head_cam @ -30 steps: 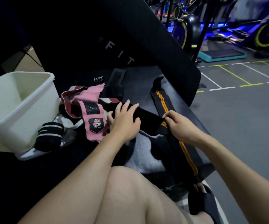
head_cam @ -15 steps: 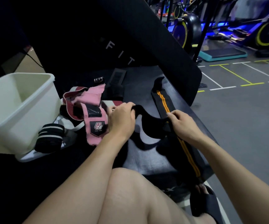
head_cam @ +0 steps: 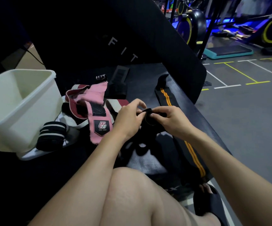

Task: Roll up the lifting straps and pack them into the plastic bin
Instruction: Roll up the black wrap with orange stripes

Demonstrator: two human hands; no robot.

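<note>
While the left hand and right hand pinch a black strap above the bench, pink straps and a rolled striped strap lie left, beside the white bin. An orange-striped strap runs partly hidden under the right forearm; the black strap's folds are hard to make out.

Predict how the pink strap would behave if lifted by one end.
The pink strap would probably flop and unfold, since it lies bent and creased over the pile. It looks like light cloth. Its fuzzy patch may snag neighbouring straps.

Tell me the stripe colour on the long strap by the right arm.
Orange stripes on the black long strap, clearest in the head view.
</note>
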